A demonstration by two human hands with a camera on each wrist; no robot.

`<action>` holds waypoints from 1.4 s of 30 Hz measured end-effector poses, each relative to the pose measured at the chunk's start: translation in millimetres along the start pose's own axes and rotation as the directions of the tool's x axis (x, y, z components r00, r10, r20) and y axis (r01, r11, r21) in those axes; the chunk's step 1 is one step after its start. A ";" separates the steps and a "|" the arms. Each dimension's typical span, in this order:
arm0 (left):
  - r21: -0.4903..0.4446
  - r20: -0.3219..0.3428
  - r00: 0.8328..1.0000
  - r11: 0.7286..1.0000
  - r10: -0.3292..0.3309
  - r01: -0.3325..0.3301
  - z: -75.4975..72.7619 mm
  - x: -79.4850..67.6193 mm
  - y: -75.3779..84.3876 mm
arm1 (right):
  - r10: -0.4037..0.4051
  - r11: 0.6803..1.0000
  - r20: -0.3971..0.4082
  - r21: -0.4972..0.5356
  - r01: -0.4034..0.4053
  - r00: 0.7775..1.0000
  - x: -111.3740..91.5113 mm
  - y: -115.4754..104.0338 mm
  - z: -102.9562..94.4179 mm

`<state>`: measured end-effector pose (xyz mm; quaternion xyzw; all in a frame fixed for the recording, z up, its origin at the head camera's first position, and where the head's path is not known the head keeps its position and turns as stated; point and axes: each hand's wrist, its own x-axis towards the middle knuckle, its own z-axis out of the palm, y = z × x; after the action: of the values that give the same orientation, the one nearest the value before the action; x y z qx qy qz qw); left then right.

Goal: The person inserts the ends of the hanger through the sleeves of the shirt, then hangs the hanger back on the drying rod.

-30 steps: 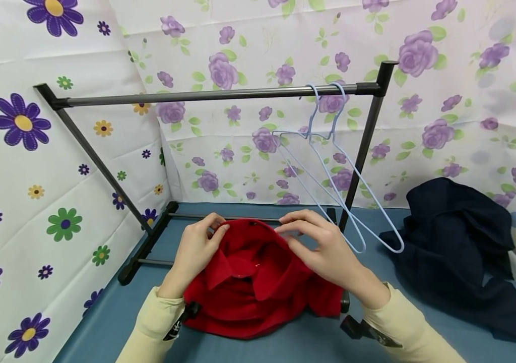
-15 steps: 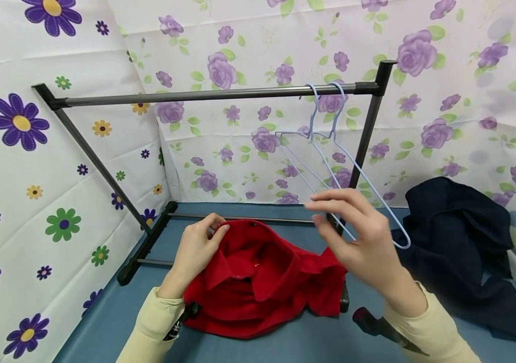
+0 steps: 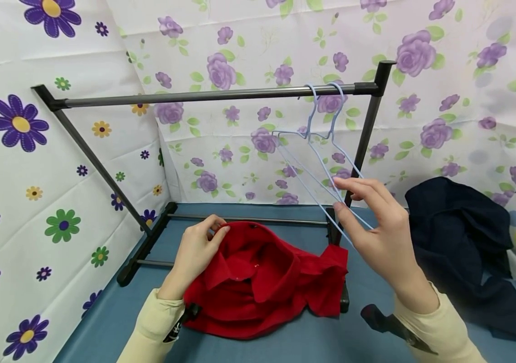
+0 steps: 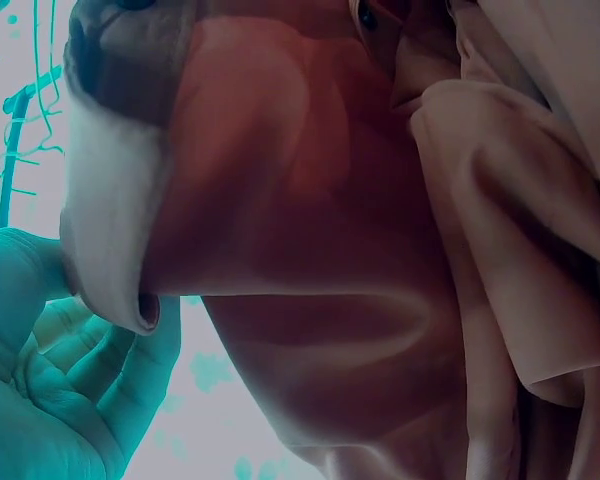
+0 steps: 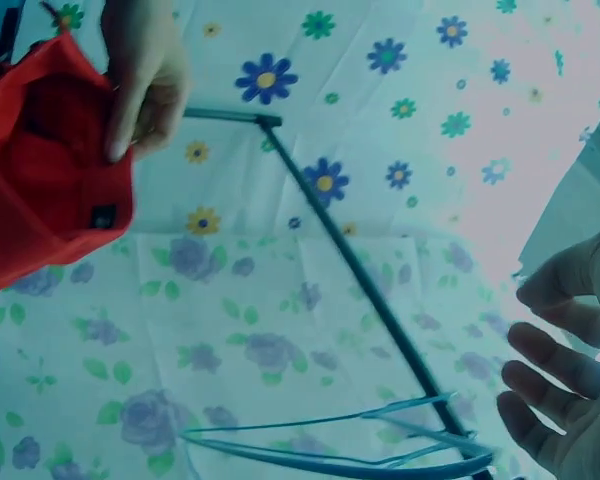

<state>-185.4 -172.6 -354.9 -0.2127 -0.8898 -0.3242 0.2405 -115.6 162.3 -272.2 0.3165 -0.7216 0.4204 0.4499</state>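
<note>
A red collared shirt (image 3: 244,312) lies bunched on the blue table, its neck opening facing up. My left hand (image 3: 196,249) pinches the back edge of its collar between thumb and fingers. In the left wrist view the folded collar edge of the shirt (image 4: 280,200) sits between thumb and fingers of the left hand (image 4: 40,370). A dark label (image 5: 103,217) shows inside the collar in the right wrist view. My right hand (image 3: 380,237) is raised at the light blue wire hangers (image 3: 314,106), its thumb and fingers spread and overlapping their lower wires. In the right wrist view, the right hand (image 5: 570,370) holds nothing.
Both hangers hook over the right end of the black rack's top bar (image 3: 185,98). A dark navy garment (image 3: 457,237) lies heaped at the right. The rack's left foot (image 3: 149,247) stands behind the left hand. Flowered cloth (image 3: 221,166) covers the walls.
My right hand has left the shirt's collar and moved right and up to the hangers, which have swung slightly. My left hand keeps its pinch on the collar; the shirt's right part now shows.
</note>
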 end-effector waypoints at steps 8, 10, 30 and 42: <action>-0.002 0.001 1.000 1.000 0.000 0.000 1.3 -0.3 -1.3 | 0.081 0.989 -0.029 -0.119 -0.084 0.996 -6.2 14.8 5.1; -0.004 0.002 1.000 1.000 0.005 -0.005 1.2 0.1 -1.7 | 0.099 0.986 -0.025 -0.135 -0.101 0.995 -7.5 18.2 5.7; -0.004 0.031 1.000 1.000 0.006 -0.006 4.2 -0.5 -3.5 | 0.322 0.929 0.059 -0.211 -0.303 0.945 -22.8 39.9 11.5; -0.005 0.050 0.999 1.000 -0.010 0.010 4.1 -1.0 -2.3 | 0.410 0.893 0.058 -0.228 -0.388 0.910 -28.2 48.4 11.7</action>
<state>-187.0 -171.7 -359.3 -0.2168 -0.8958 -0.3223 0.2159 -149.3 175.7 -316.4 0.1336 -0.8343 0.4074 0.3467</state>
